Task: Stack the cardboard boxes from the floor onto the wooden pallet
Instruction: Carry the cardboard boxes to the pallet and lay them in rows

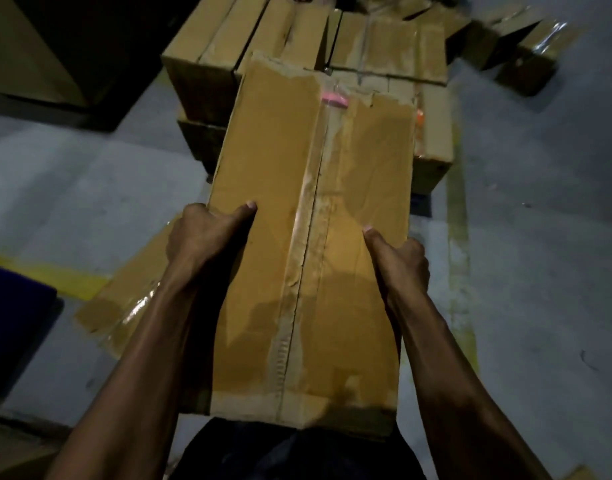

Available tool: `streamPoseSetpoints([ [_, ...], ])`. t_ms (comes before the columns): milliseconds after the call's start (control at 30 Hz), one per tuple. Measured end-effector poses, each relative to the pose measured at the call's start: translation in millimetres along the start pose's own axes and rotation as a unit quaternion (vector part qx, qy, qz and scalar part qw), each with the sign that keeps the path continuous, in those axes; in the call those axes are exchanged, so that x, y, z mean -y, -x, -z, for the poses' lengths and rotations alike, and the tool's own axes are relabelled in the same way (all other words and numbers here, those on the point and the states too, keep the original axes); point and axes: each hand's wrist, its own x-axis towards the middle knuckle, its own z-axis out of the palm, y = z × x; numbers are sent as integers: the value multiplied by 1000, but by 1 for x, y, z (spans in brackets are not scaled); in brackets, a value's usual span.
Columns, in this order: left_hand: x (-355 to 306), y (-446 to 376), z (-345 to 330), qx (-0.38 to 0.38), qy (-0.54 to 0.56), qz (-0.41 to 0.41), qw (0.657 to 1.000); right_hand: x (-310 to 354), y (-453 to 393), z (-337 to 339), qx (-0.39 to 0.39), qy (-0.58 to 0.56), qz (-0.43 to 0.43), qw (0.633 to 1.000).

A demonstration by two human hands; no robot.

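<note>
Both hands carry a long cardboard box toward the stack.

The left hand point(207, 233) and right hand point(401, 261) clamp the carried box point(311, 209) by its long sides, thumbs on top, fingers curled under out of view; it hangs in the air above the floor point(540, 237). Ahead, stacked boxes point(297, 39) already form at least two layers; the pallet itself is hidden beneath them. More boxes point(526, 60) lie on the floor at the far right, and another point(131, 289) lies beside the left forearm, so work remains. A pink label point(334, 98) is unreadable.
</note>
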Motion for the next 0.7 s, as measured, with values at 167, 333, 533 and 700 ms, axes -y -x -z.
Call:
streamPoseSetpoints([
  [167, -43, -10, -20, 16, -18, 6, 1000, 18, -37, 23, -5, -10, 16, 1000],
  [333, -90, -39, -57, 32, -29, -13, 999, 38, -96, 49, -6, -18, 29, 999],
  [533, -145, -58, -97, 23, -9, -70, 997, 72, -156, 85, -13, -18, 32, 999],
  [700, -196, -95, -116, 24, -17, -119, 992, 107, -207, 96, -33, -28, 32, 999],
])
